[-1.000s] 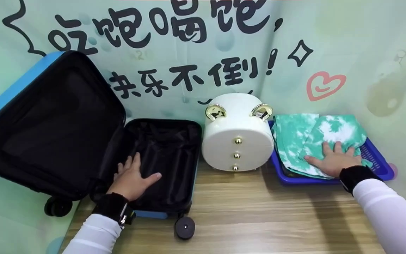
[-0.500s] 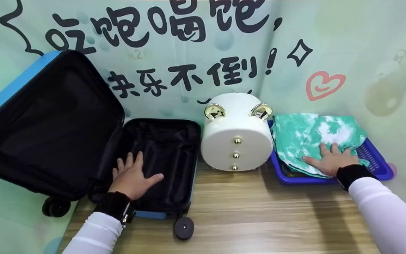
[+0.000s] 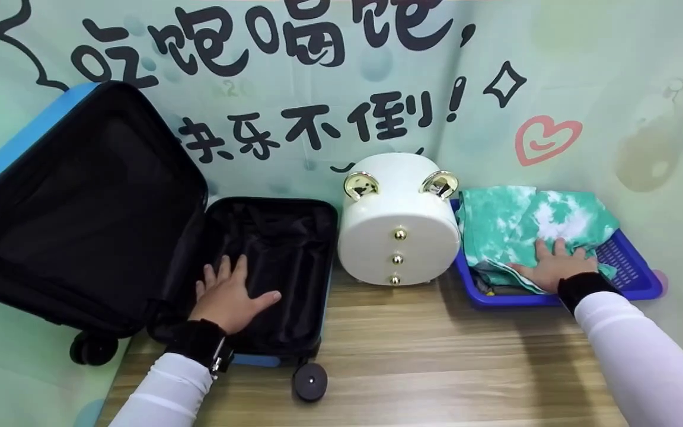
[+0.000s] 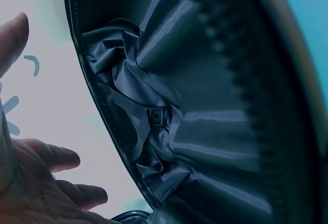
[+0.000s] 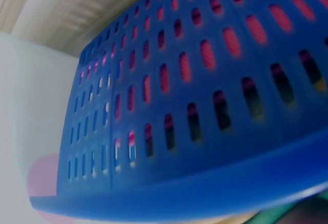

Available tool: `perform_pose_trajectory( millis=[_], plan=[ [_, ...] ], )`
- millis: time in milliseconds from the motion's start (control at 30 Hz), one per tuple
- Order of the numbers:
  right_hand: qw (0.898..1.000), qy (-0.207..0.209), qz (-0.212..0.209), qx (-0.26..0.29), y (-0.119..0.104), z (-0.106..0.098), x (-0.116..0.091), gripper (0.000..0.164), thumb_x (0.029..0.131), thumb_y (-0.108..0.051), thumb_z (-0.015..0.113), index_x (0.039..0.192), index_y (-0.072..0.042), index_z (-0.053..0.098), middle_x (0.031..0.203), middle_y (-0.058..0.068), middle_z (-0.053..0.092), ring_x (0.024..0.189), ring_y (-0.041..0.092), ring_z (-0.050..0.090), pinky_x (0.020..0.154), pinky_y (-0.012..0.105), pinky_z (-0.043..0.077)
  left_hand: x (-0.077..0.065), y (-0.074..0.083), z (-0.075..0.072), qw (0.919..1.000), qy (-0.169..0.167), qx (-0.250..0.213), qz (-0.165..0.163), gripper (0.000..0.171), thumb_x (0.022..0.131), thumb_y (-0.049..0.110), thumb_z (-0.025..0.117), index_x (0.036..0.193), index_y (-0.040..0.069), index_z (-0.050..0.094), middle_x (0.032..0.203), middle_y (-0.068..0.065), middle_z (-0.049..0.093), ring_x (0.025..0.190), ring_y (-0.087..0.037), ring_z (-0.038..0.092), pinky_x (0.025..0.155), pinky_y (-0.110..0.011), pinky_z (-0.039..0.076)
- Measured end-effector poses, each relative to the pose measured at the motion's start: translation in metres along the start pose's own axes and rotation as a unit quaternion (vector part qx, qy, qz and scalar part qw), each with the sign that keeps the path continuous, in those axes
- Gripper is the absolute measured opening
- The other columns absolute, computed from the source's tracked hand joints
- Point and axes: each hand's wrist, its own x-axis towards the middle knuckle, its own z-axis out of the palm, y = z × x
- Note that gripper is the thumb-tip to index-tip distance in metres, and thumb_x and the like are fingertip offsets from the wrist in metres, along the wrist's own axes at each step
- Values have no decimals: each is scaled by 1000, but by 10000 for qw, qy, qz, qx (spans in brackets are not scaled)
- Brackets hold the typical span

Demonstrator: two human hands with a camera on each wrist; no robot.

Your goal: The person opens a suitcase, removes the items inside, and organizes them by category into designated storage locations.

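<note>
My left hand (image 3: 232, 300) hovers over the black-lined bottom half of an open suitcase (image 3: 282, 284), fingers spread and holding nothing. In the left wrist view the suitcase lining (image 4: 220, 131) shows a strap with a buckle (image 4: 157, 116). To the right, a folded green and white tie-dye cloth (image 3: 495, 222) lies on top of a blue plastic basket (image 3: 638, 267). My right hand (image 3: 558, 267) rests on the front of that cloth, fingers spread across it, thumb by its raised front edge. The right wrist view shows mostly the basket's slotted wall, with only a sliver of cloth.
A white rounded box (image 3: 398, 249) with gold knobs and ear-like handles stands between suitcase and basket. The suitcase lid (image 3: 92, 201) leans open at the left. Dark and yellowish items (image 3: 487, 284) show under the cloth's edge. A printed backdrop (image 3: 484, 142) closes off the back.
The cloth's front edge has been drawn up and back, baring more of the basket's contents. My right hand has shifted slightly left, and my left hand a little to the right over the suitcase.
</note>
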Motion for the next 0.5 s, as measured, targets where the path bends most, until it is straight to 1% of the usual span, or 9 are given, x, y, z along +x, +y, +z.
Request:
perform_pose_trajectory(
  millis=[100, 133, 167, 233, 300, 367, 433, 500],
  plan=[
    [9998, 150, -24, 119, -3, 1, -5, 115, 97, -86, 27, 164, 6, 17, 162, 47, 9, 141, 80, 4, 114, 86, 6, 1, 3, 3, 10000, -14, 8, 19, 122, 89, 85, 54, 169, 4, 11, 173, -33, 0, 156, -62, -9, 123, -78, 3],
    [9995, 260, -37, 180, -6, 1, -8, 112, 99, -84, 27, 164, 7, 19, 162, 47, 11, 142, 78, 4, 114, 85, 5, 2, 5, 4, 10000, -31, 11, 25, 122, 89, 85, 54, 169, 5, 11, 173, -33, 0, 156, -62, -9, 123, -78, 3],
    [9989, 392, -44, 268, -9, 1, -12, 110, 101, -81, 25, 163, 9, 21, 161, 47, 13, 143, 77, 4, 115, 84, 3, 2, 6, 4, 10000, -36, 13, 38, 121, 89, 85, 54, 169, 5, 11, 173, -32, 0, 156, -61, -9, 123, -78, 3],
    [9958, 772, -161, 463, -19, 3, -22, 101, 106, -73, 24, 160, 12, 27, 160, 48, 20, 143, 75, 10, 115, 83, 6, 1, 10, 4, 10000, -24, 22, 75, 122, 88, 86, 54, 169, 5, 11, 173, -32, 1, 156, -61, -9, 123, -78, 3],
    [9916, 1098, -299, 611, -37, 6, -35, 92, 109, -65, 27, 157, 13, 32, 158, 48, 24, 143, 74, 15, 116, 82, 10, 0, 14, 4, 9999, -38, 20, 112, 123, 88, 86, 55, 169, 6, 11, 174, -31, 0, 156, -61, -9, 123, -77, 2],
    [9867, 1366, -461, 755, -59, 9, -51, 86, 111, -60, 32, 155, 14, 36, 158, 47, 26, 143, 74, 18, 117, 81, 12, -1, 21, 4, 9998, -32, 52, 178, 123, 87, 86, 56, 170, 6, 11, 174, -31, 0, 156, -60, -9, 123, -77, 2],
    [9816, 1544, -648, 922, -85, 12, -68, 82, 110, -57, 41, 155, 12, 37, 160, 45, 25, 145, 72, 18, 119, 80, 12, -3, 30, 6, 9997, -36, 67, 243, 123, 87, 85, 57, 170, 7, 11, 174, -29, -1, 157, -59, -9, 124, -76, 1],
    [9759, 1693, -866, 1067, -110, 15, -82, 82, 107, -57, 49, 157, 8, 39, 163, 40, 26, 148, 70, 17, 120, 79, 12, -4, 41, 9, 9994, -23, 91, 328, 122, 87, 84, 59, 170, 8, 12, 174, -28, 0, 158, -58, -9, 124, -76, 0]
  ],
)
